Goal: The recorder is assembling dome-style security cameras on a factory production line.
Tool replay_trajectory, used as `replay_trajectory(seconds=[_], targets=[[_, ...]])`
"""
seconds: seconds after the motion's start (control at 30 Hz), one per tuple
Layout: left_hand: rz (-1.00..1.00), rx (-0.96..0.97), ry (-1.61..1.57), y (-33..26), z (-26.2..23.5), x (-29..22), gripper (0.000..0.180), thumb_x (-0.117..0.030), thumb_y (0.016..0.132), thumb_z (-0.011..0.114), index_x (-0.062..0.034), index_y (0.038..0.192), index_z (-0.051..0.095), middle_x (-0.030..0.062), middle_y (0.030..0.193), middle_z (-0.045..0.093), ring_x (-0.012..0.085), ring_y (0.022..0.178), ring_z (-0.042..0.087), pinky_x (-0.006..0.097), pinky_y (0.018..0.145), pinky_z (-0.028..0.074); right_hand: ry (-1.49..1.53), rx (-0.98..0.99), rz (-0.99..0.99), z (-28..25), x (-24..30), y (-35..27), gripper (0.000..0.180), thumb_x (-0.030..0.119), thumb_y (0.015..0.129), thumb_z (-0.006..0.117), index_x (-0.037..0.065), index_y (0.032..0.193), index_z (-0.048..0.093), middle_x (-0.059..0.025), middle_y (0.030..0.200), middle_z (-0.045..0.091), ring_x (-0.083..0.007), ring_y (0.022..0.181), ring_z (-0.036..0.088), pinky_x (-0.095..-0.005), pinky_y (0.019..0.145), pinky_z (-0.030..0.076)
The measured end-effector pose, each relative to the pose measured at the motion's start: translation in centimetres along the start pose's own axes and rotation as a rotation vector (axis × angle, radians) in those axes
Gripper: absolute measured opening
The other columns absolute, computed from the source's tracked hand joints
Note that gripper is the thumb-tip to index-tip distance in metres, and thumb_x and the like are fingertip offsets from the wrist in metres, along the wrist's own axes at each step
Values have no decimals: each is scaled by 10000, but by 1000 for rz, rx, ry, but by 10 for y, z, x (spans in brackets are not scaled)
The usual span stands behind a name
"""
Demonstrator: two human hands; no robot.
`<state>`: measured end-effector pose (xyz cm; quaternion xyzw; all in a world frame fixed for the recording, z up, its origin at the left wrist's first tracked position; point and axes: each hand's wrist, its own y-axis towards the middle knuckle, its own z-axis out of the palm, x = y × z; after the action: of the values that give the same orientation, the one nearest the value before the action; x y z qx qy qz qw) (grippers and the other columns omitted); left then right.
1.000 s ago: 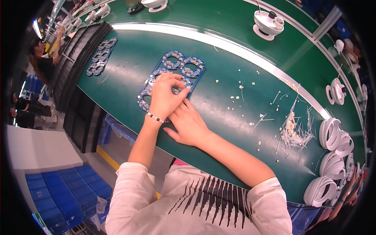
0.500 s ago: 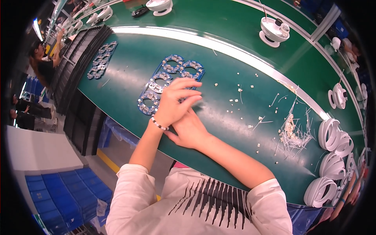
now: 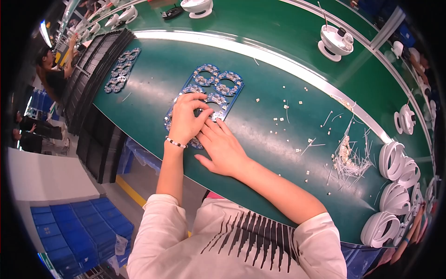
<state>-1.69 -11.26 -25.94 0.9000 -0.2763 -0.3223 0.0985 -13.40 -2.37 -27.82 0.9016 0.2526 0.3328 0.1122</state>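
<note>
A blue circuit board panel (image 3: pixel 236 97) with several ring-shaped sections lies on the green table. Over its near left part is my left hand (image 3: pixel 185 120), a beaded bracelet at the wrist. Its thumb and index finger are pinched together; whatever may be between them is too small to make out. My right hand (image 3: pixel 224 148) rests palm down along the panel's near edge, fingers stretched out and the thumb apart. Those fingertips touch the panel just beside the left hand's pinch. Both hands hide the panel's near sections.
Another board panel (image 3: pixel 123 69) lies left, beside stacked black trays (image 3: pixel 95 69). Small square connectors (image 3: pixel 285 107) are scattered right of my hands, near a pile of white wire pieces (image 3: pixel 348 160). White plastic rings (image 3: pixel 381 228) line the right edge. Beyond the metal rail stands a white assembly (image 3: pixel 335 42).
My left hand has moved left and uncrossed from over my right hand, its fingers drawing into a pinch. The right hand's fingers now show on the panel. White assemblies beyond the rail have shifted right.
</note>
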Motion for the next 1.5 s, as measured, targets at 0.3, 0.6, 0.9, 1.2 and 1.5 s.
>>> replay_trajectory(seconds=[0.3,0.6,0.9,1.2,1.5], targets=[[-46,-303,-272,5,7,1,58,-28,674,646,-2,723,631,100,895,641,244,920,576,325,814,436,-11,1,8,3,-1,-1,549,257,703,630,4,1154,448,-157,1239,399,-310,1213,310,-462,1019,217],[66,-289,-139,8,-2,4,119,-52,707,621,-41,818,661,85,916,636,247,882,577,330,773,452,-22,4,6,2,0,-1,517,268,712,620,-12,1121,476,-161,1231,410,-318,1214,323,-459,1021,222],[-15,-195,111,1,5,14,101,-106,635,698,-32,671,640,83,922,623,261,923,534,352,807,429,-38,20,1,3,-2,-1,507,277,722,614,-21,1110,482,-173,1226,404,-317,1215,325,-461,1017,225],[-10,-389,-96,5,5,6,81,-55,655,673,-19,715,631,100,957,630,265,941,574,342,814,444,-25,-2,-1,3,0,0,536,265,709,627,-5,1140,459,-161,1225,409,-314,1209,328,-465,1021,217],[13,-371,-85,6,1,12,120,-55,687,643,-46,806,654,76,931,627,246,861,577,327,744,461,-50,-2,-10,1,1,0,489,274,702,635,-34,1059,506,-176,1228,416,-312,1205,333,-436,1029,214]])
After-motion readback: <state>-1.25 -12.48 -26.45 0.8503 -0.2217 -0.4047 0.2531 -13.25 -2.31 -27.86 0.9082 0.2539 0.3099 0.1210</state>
